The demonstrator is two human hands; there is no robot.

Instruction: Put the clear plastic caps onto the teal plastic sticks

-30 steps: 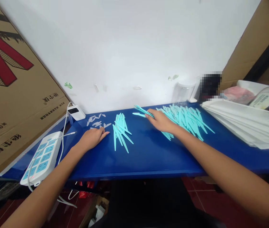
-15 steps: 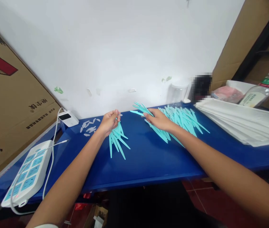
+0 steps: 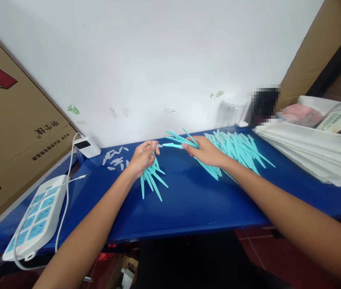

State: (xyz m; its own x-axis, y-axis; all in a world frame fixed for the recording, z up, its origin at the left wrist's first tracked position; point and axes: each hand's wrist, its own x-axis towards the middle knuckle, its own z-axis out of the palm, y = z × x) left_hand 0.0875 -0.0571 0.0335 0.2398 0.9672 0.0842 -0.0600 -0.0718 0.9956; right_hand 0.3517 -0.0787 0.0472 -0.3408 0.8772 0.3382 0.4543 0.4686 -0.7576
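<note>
My left hand (image 3: pixel 145 157) is closed, pinching a small clear plastic sleeve (image 3: pixel 159 145) between thumb and fingers. Below that hand a fan of slim turquoise sticks (image 3: pixel 154 182), shaped like eyebrow razors, spreads over the table; their upper ends are hidden. My right hand (image 3: pixel 203 150) grips several more of these sticks. One turquoise stick (image 3: pixel 172 145) points left from its fingers, its tip close to the sleeve; whether they touch I cannot tell. Behind the right hand lies a big pile of turquoise sticks (image 3: pixel 239 150). Loose clear sleeves (image 3: pixel 116 161) are scattered left of my left hand.
On the blue table (image 3: pixel 188 208) stand a white power strip (image 3: pixel 37 220) with a cable and a small white device (image 3: pixel 87 147) at the left. White trays (image 3: pixel 315 156) are stacked at the right, near a bottle (image 3: pixel 339 116). A clear container (image 3: pixel 233 112) stands by the wall.
The stick in my right hand now reaches further toward the sleeve in my left hand. The sleeve shows more clearly beyond the fingertips. The view has shifted slightly.
</note>
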